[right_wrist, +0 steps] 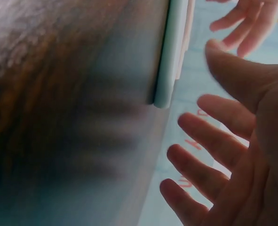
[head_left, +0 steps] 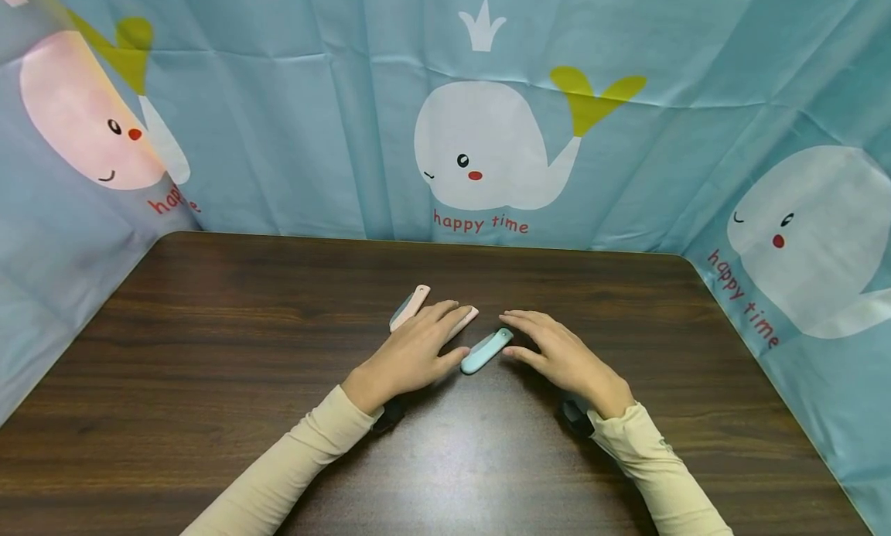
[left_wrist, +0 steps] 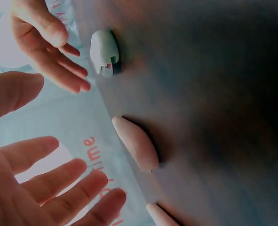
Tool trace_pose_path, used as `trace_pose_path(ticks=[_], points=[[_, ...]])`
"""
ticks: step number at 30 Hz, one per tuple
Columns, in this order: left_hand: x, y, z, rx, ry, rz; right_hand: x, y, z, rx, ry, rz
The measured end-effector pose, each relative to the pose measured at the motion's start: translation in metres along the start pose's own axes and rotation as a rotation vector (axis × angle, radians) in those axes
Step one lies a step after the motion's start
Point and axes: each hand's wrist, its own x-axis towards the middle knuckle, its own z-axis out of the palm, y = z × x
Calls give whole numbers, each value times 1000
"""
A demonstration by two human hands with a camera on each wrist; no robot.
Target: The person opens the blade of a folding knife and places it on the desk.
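A teal folded tool point(head_left: 483, 353), shaped like a closed pocket knife with a hole at one end, lies slanted on the table between the hands. Two similar pink tools lie farther left: one pink tool point(head_left: 412, 307) beyond the left hand, with a grey strip along its side, and another pink tool point(head_left: 465, 322) partly covered by that hand. The left hand point(head_left: 411, 356) hovers palm down, fingers spread, holding nothing. Beside the teal tool's far end is the right hand point(head_left: 567, 360), its fingers loosely extended and gripping nothing. In the right wrist view, a gap separates its fingers from the teal tool point(right_wrist: 171, 56).
The dark wood-grain table point(head_left: 209, 350) has rounded far corners. A blue curtain point(head_left: 278, 134) printed with whales hangs along its back and both sides. Each wrist wears a dark camera, such as the right wrist's camera point(head_left: 576, 416).
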Motion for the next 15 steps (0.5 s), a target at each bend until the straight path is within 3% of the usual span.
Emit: trace_pose_path(ticks=[11, 15], points=[[-1, 0, 3, -94, -123, -62, 1, 0, 2, -45, -15, -53], [0, 0, 5, -102, -148, -48, 1, 0, 3, -55, -7, -61]])
